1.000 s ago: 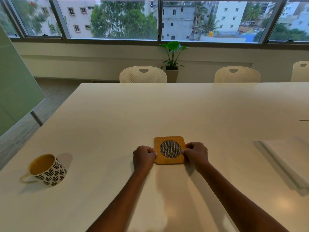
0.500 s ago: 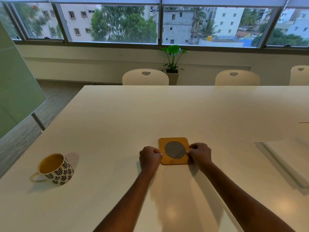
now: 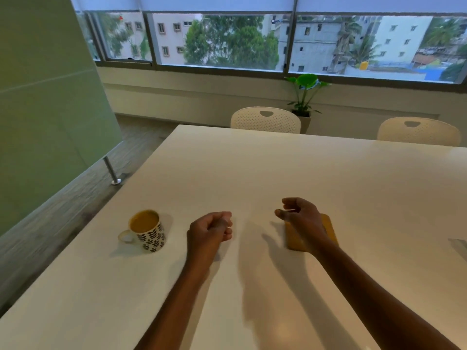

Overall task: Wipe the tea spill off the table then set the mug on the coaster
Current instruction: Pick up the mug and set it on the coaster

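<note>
A white mug (image 3: 149, 232) with a dark leaf pattern, filled with tea, stands on the white table (image 3: 278, 168) at the left, its handle pointing left. My left hand (image 3: 211, 229) hovers just right of the mug, fingers loosely curled, holding nothing. My right hand (image 3: 300, 215) is raised over the wooden coaster (image 3: 331, 229), fingers curled and apart, empty. The hand and wrist hide most of the coaster. No spill or cloth shows on the table.
Two white perforated chairs (image 3: 265, 120) (image 3: 419, 131) stand at the table's far side. A potted plant (image 3: 304, 97) sits by the window wall. A green glass partition (image 3: 45, 109) with a metal post (image 3: 111, 171) borders the floor at the left.
Both hands have let go of the coaster and lifted off it. The left hand moved toward the mug. The view has swung left, so the mug sits nearer the centre.
</note>
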The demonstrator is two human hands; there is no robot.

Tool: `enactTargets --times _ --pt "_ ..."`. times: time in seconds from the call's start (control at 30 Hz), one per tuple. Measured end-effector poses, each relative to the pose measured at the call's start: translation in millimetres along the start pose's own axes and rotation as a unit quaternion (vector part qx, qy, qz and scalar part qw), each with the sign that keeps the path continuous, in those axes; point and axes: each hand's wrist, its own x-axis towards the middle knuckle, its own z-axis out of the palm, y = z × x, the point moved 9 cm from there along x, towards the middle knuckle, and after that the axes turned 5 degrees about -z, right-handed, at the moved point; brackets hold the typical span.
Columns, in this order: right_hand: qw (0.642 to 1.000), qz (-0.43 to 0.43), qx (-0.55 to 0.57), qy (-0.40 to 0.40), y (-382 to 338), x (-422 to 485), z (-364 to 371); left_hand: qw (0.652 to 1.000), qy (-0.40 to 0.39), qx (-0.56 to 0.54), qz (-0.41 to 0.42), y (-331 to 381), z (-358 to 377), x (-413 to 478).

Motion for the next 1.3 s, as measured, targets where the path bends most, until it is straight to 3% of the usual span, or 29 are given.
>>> enactTargets --times 0.1,0.23,0.33,0.4,0.57,0.73,1.3 --pt "0.996 -0.012 0.052 -0.077 -29.9 -4.4 65.6 0.994 0.053 -0.059 0.076 28.1 -66.8 -7.0" --pt "0.982 -0.044 0.083 -0.161 -58.4 -21.1 148.8 0.958 0.202 -0.139 0.148 47.0 -164.3 -19.4" --pt "0.972 -0.061 0.089 -0.208 -66.0 -39.7 206.5 0.928 0.311 -0.166 0.117 32.6 -217.2 -22.0" --pt "0.967 -0.070 0.084 -0.231 -67.6 -50.8 240.9 0.920 0.335 -0.189 0.078 14.1 -235.1 -17.1" --pt "0.951 -0.088 0.060 -0.289 -63.2 -70.9 302.7 0.925 0.310 -0.218 0.009 -29.8 -235.4 0.9" --pt "0.941 -0.116 0.040 -0.316 -62.9 -75.0 331.6 0.937 0.265 -0.227 0.005 -50.8 -220.8 17.0" --pt "0.950 -0.157 0.048 -0.264 -59.1 -69.2 325.4 0.949 0.269 -0.166 0.023 -55.0 -214.3 22.8"
